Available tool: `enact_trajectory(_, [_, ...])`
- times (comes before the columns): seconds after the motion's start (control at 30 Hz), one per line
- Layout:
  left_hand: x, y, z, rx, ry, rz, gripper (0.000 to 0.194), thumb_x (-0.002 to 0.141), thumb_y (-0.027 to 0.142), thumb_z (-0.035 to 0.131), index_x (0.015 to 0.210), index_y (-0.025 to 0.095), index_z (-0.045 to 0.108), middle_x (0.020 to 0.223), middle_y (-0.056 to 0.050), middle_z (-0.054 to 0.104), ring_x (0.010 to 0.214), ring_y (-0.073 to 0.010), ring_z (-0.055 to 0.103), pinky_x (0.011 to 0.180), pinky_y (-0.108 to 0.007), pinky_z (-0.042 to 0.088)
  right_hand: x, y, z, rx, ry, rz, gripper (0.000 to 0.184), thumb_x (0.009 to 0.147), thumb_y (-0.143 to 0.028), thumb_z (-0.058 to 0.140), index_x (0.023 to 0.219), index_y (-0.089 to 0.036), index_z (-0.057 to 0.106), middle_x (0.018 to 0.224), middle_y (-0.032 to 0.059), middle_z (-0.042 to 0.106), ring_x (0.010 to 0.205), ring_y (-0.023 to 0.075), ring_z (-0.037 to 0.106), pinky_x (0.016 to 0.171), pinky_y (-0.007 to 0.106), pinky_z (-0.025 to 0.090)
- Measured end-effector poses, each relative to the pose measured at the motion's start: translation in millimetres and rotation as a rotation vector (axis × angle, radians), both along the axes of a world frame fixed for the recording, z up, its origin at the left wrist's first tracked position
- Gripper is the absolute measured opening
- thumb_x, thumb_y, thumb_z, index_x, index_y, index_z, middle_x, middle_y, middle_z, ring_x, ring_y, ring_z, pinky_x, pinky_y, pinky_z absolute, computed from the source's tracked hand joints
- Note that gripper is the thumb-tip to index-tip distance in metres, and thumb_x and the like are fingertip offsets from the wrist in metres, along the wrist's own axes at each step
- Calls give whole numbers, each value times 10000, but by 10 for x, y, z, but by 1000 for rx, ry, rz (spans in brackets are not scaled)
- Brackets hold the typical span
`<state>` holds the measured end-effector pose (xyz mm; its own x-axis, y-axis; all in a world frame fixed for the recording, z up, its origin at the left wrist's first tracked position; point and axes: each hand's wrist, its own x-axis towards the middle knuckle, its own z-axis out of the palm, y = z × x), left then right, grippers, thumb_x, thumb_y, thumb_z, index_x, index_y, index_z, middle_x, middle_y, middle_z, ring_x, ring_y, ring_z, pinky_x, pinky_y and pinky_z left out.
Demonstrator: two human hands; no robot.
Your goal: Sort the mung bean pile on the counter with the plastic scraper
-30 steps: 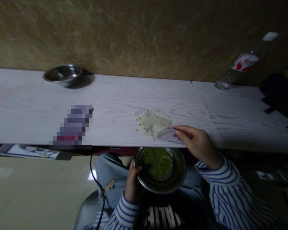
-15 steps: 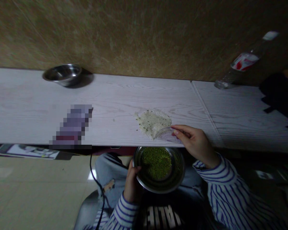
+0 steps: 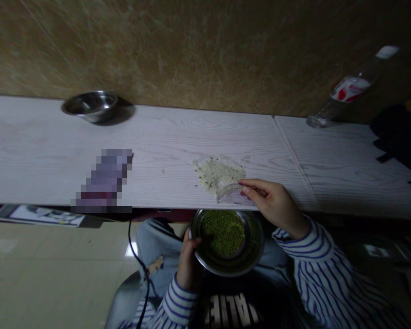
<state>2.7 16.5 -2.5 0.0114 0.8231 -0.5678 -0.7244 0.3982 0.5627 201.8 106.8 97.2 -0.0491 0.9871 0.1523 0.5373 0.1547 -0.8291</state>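
My left hand (image 3: 189, 260) grips the left rim of a metal bowl (image 3: 228, 270), held just below the table's front edge over my lap. Inside the bowl lie many green mung beans (image 3: 224, 233). Between the thumb and fingers of my right hand (image 3: 277, 201) is a clear plastic protractor (image 3: 231, 193), its curved edge toward the grains. It lies low over the tabletop, against the near side of a spread of white rice (image 3: 219, 172) with a few green beans mixed in. My fingers cover the protractor's right end.
On the white wood-grain table (image 3: 164, 137) another metal bowl (image 3: 92, 114) stands at the back left. A blurred-out flat thing (image 3: 104, 178) lies at front left. A plastic bottle (image 3: 342, 93) stands at the back right, near a dark cloth item (image 3: 397, 137). A black cable (image 3: 133, 251) hangs at left.
My right hand has moved slightly left with the protractor, along the near edge of the rice. My left hand and the bowl of beans have stayed in place.
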Motion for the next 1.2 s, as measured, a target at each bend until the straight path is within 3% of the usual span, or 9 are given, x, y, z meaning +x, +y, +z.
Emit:
enact_trajectory(0.2, [2,-5,21,-1,10,2,475,696,269,662,1168,217,690,1056,-61,763,1033,-297,688,911,-414,505,-10,-18,50,-28,13,22,253,867,-250,616,1031,-159,786,877,91,811,797,216,764,758,362,628])
enact_trajectory(0.5, [17,11,-117,13,-27,16,479,653,276,695,1130,231,700,1092,-60,760,1154,-327,649,984,-446,480,29,-81,61,-18,-3,5,250,870,-260,624,1030,-163,790,853,82,809,795,213,765,790,364,630])
enact_trajectory(0.8, [17,16,-11,-15,-27,16,443,638,253,699,1079,219,699,1055,-56,764,1191,-338,635,1000,-447,476,14,-49,-13,2,-8,-8,249,864,-256,625,1026,-168,792,876,86,811,799,216,764,783,363,627])
enact_trajectory(1.2, [25,31,14,-1,-27,14,464,632,247,697,1095,215,710,1064,-68,764,1163,-351,639,994,-479,484,-19,-95,14,-41,32,21,241,872,-262,622,1022,-170,786,831,81,808,778,214,769,736,348,633])
